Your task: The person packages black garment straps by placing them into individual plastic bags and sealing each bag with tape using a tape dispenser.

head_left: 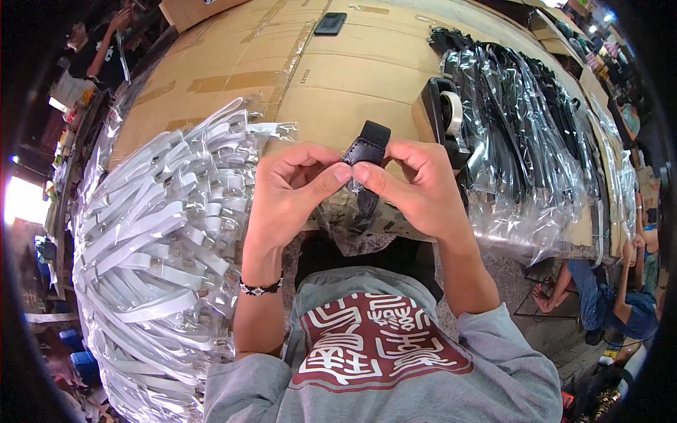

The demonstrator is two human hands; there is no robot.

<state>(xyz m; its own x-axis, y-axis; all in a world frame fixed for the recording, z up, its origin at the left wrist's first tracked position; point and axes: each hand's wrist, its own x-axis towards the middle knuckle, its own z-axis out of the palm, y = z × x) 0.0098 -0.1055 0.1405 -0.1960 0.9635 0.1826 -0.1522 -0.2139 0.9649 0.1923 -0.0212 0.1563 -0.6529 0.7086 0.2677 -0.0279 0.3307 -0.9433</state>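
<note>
A black elastic strap with a stitched, leather-like patch is pinched between both hands over the table's front edge. My left hand grips the patch from the left with thumb and fingertips. From the right, my right hand closes on the same piece, the two thumb tips almost touching. Below the thumbs hangs more black strap, partly hidden with clear plastic around it. Beside my left forearm lies a large heap of white straps with metal clips in clear plastic. Right of my hands, black straps lie in clear bags.
A tape dispenser with a roll of tape stands just beyond my right hand. At the back of the cardboard-covered table lies a dark phone. Other people are at the far left and the right.
</note>
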